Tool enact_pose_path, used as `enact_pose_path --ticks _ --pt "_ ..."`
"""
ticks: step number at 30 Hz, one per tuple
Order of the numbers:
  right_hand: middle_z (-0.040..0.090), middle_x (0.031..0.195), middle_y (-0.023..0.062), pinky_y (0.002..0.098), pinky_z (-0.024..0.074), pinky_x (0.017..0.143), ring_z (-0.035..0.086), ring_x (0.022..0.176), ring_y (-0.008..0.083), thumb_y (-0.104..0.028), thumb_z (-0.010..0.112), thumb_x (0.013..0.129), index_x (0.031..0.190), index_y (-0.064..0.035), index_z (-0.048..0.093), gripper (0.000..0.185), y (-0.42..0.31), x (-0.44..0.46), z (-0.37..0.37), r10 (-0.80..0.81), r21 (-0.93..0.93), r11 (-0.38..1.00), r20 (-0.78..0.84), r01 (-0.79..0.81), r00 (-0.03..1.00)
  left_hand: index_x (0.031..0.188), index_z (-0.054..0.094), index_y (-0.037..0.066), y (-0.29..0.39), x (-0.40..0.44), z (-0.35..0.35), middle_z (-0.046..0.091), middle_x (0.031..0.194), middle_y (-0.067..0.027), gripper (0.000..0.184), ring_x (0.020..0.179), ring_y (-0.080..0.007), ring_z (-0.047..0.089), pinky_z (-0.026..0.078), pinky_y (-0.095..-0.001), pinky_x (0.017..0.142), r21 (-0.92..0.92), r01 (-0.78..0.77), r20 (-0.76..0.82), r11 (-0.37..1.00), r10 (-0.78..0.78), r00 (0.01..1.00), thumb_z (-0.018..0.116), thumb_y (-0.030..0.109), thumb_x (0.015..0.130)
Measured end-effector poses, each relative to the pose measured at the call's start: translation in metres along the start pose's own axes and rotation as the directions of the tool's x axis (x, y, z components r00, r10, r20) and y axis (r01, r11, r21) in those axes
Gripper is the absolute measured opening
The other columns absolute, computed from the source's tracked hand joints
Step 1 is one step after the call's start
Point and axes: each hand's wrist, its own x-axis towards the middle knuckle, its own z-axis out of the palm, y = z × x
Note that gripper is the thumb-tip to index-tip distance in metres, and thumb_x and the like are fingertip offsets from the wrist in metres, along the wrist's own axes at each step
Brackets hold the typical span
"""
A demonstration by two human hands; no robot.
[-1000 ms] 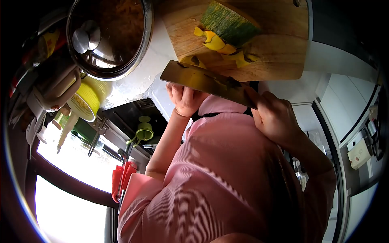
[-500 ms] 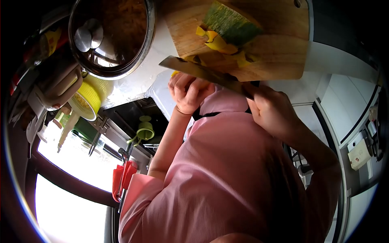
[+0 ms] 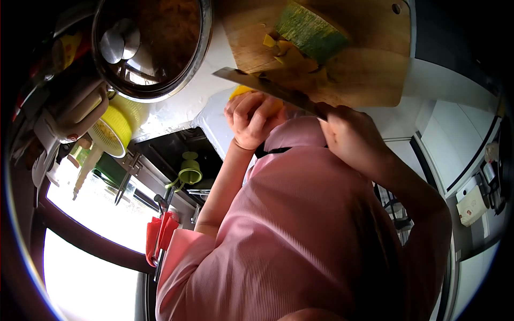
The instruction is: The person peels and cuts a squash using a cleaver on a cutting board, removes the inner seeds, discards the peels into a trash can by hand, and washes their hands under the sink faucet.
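My right hand [image 3: 350,128] is wrapped round the handle of a broad kitchen knife [image 3: 267,89], whose blade points left across the near edge of the cutting board [image 3: 375,80]. Behind the blade, my left hand [image 3: 251,117] is closed round a yellow pumpkin piece [image 3: 242,92], mostly hidden by the fingers. Knife and pumpkin piece are close together; I cannot tell whether they touch. On the board lies a larger pumpkin chunk [image 3: 313,33] with its green rind up. Thin yellow peelings [image 3: 292,56] are scattered between it and the blade.
A glass-lidded pot [image 3: 160,48] stands left of the board. Farther left is a yellow colander [image 3: 112,131]. A dark sink [image 3: 187,150] lies below the counter, with a green cup-shaped item [image 3: 190,174] by it. A red cloth [image 3: 160,235] hangs near the window.
The knife and my right hand have shifted slightly up and left. More of the yellow piece shows above my left fingers. The whole view has moved a little.
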Motion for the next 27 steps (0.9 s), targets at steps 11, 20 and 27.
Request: enact_pose_path --ticks 11,20,27 --pt "0.057 0.062 0.0235 0.0447 0.0451 0.052 0.057 0.055 0.0415 -0.015 0.059 0.092 0.069 0.0034 0.057 0.03 0.01 0.031 0.021 0.037 0.061 0.998 -0.098 -0.031 0.994 0.095 0.065 0.017 0.002 -0.002 -0.002 0.059 0.099 -0.0046 0.037 0.091 -0.026 0.058 0.048 -0.0375 0.083 0.049 -0.015 0.003 0.999 0.015 1.0 0.083 0.023 0.063" --pt "0.052 0.055 0.0247 0.0424 0.0412 0.043 0.055 0.046 0.0377 -0.021 0.062 0.092 0.063 0.0025 0.054 0.039 0.024 0.025 0.013 0.136 0.17 0.98 -0.184 -0.105 0.973 0.13 0.046 0.006 0.029 0.028 -0.027 0.046 0.127 -0.017 0.085 0.114 -0.0343 0.045 0.038 -0.0446 0.096 0.111 0.37 0.261 0.922 -0.386 0.885 0.088 0.023 0.058" --pt "0.051 0.054 0.0249 0.0408 0.0369 0.042 0.05 0.042 0.0348 -0.024 0.065 0.092 0.061 0.0035 0.05 0.044 0.031 0.024 0.018 0.046 0.137 0.991 -0.296 -0.005 0.954 0.126 0.047 0.005 0.029 0.041 -0.044 0.05 0.11 -0.0147 0.072 0.094 -0.026 0.054 0.049 -0.0368 0.08 -0.152 0.742 0.327 0.653 -0.675 0.662 0.083 0.016 0.064"
